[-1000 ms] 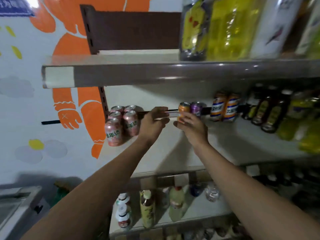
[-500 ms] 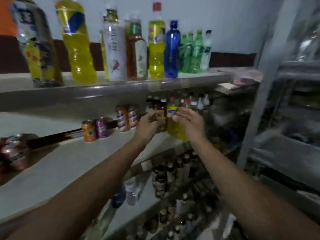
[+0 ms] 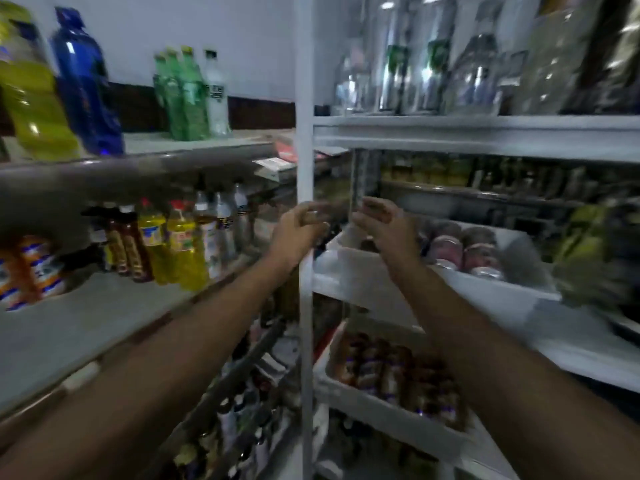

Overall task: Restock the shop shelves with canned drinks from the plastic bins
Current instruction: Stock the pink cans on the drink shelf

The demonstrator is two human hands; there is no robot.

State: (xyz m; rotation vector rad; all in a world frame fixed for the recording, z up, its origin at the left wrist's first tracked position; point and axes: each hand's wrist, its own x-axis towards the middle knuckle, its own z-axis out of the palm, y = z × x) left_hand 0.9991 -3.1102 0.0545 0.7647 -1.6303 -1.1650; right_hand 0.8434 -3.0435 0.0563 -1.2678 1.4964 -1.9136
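Both my arms reach forward toward a white metal rack. My left hand [image 3: 300,226] hovers by the rack's upright post [image 3: 305,98], fingers loosely curled, holding nothing. My right hand [image 3: 382,226] hovers over the near corner of a white plastic bin [image 3: 363,271] on the rack's middle shelf, fingers relaxed and empty. Pink cans [image 3: 462,249] lie in that bin. A lower white bin [image 3: 381,415] holds several dark brown and blue cans [image 3: 391,370]. At the far left, orange-blue cans [image 3: 31,271] stand on the grey shop shelf [image 3: 86,323].
Yellow and dark drink bottles [image 3: 173,240] line the grey shelf's back. Large bottles [image 3: 86,84] stand on the shelf above. Clear bottles [image 3: 433,64] fill the rack's top level. A green-yellow pack [image 3: 588,258] sits right of the upper bin. More bottles fill the lower shelves.
The view has swung right, from the grey shelf with the placed cans to the white rack with bins. Both empty hands moved along with it toward the upper bin.
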